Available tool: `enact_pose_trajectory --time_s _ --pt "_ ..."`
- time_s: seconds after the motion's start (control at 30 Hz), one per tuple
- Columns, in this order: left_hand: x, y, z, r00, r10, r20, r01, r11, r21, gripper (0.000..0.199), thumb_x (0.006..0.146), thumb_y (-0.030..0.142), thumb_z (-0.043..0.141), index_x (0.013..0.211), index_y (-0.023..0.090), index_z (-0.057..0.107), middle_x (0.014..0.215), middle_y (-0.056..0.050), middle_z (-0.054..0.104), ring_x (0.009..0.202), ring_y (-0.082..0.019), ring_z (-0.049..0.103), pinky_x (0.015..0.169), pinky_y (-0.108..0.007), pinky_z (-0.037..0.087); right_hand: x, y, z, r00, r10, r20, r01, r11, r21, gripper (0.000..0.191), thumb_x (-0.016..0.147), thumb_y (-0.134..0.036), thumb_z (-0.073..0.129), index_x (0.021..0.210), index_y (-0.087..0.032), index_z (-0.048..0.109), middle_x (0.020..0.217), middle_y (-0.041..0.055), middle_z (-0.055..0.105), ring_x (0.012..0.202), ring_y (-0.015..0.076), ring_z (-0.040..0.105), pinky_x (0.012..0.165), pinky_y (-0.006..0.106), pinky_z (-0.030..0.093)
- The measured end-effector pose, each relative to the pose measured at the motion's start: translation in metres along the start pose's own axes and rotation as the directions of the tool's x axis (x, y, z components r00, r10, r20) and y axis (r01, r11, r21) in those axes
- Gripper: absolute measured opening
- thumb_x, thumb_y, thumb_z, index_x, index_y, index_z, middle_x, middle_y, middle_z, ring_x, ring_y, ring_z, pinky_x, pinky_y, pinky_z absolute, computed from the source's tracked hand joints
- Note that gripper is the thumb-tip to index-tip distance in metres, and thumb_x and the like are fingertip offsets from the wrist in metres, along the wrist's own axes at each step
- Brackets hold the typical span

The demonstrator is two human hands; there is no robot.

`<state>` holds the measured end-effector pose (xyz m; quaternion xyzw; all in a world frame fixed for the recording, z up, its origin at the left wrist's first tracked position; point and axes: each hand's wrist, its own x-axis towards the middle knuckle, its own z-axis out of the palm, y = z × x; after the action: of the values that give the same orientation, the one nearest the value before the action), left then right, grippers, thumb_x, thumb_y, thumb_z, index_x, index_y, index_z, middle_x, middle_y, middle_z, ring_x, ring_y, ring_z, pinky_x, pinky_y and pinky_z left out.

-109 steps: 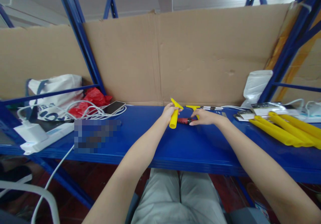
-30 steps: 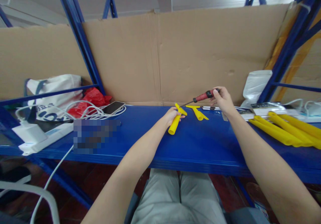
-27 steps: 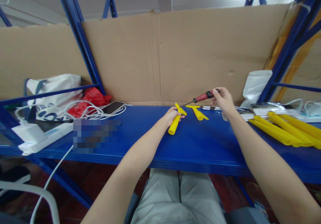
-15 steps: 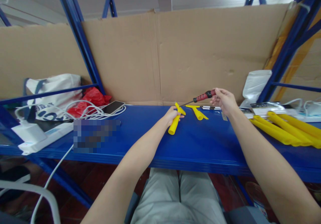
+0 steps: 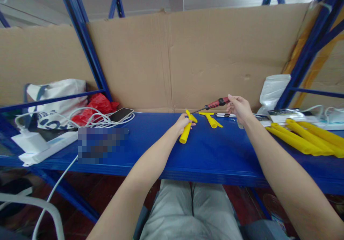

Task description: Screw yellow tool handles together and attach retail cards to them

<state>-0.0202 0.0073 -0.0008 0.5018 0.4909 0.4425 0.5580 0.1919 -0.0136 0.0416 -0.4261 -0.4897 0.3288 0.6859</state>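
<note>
My left hand [image 5: 183,122] is closed around a yellow T-shaped tool [image 5: 184,135] with a round, tube-like handle, tilted so the handle end points towards me. Between the fingertips of my right hand [image 5: 239,107] is the end of a screwdriver [image 5: 216,103] with a red and black handle. Its thin metal shaft slants down to the left, and the tip meets the head of the yellow tool; my view does not show whether it sits in a screw. Just right of my left hand, a second yellow T-shaped tool [image 5: 211,120] lies on the blue table [image 5: 150,139].
Several yellow tubes [image 5: 306,138] lie at the right. Behind stands a cardboard panel [image 5: 172,61]. On the left are a phone [image 5: 122,115], white cables [image 5: 92,120], a red plastic bag [image 5: 98,105], a white cloth bag [image 5: 57,100] and a power strip [image 5: 53,145].
The screwdriver and my right hand have shifted very slightly left. Both hands keep the same hold, and the yellow tool has hardly moved.
</note>
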Motion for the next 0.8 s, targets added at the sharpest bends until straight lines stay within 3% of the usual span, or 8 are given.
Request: enact_pose_trajectory --time_s 0.17,0.4,0.8 --pt "0.0036 -0.0017 -0.0005 1.000 -0.005 -0.006 0.005 1.000 0.013 0.048 0.077 -0.002 0.049 0.119 0.018 0.036 0.103 -0.011 0.063 0.058 -0.011 0.065 0.043 -0.017 0.041 -0.0006 -0.0001 0.0002 1.000 0.016 0.006 -0.016 1.000 0.021 0.033 0.068 -0.046 0.068 0.069 -0.020 0.048 0.039 -0.0070 0.045 0.032 0.0073 0.043 0.032 0.018 0.033" --pt "0.0031 -0.0018 0.0000 1.000 0.009 -0.007 -0.009 1.000 0.023 0.048 0.078 -0.004 0.043 0.119 0.018 0.035 0.104 -0.012 0.063 0.055 -0.010 0.063 0.042 -0.017 0.039 0.0000 -0.0019 -0.0017 0.995 0.012 0.097 -0.023 0.994 0.106 0.027 0.071 -0.039 0.068 0.071 -0.017 0.052 0.055 -0.0031 0.057 0.041 0.0054 0.051 0.037 0.016 0.038" --pt "0.0067 -0.0039 -0.0013 1.000 0.020 0.006 -0.020 1.000 0.010 0.052 0.076 -0.005 0.041 0.123 0.017 0.033 0.107 -0.013 0.062 0.056 -0.011 0.063 0.043 -0.018 0.039 0.0017 0.0035 -0.0018 0.998 0.022 0.067 -0.027 0.996 0.084 0.036 0.065 -0.045 0.071 0.067 -0.019 0.045 0.046 -0.0060 0.048 0.035 0.0061 0.043 0.032 0.018 0.032"
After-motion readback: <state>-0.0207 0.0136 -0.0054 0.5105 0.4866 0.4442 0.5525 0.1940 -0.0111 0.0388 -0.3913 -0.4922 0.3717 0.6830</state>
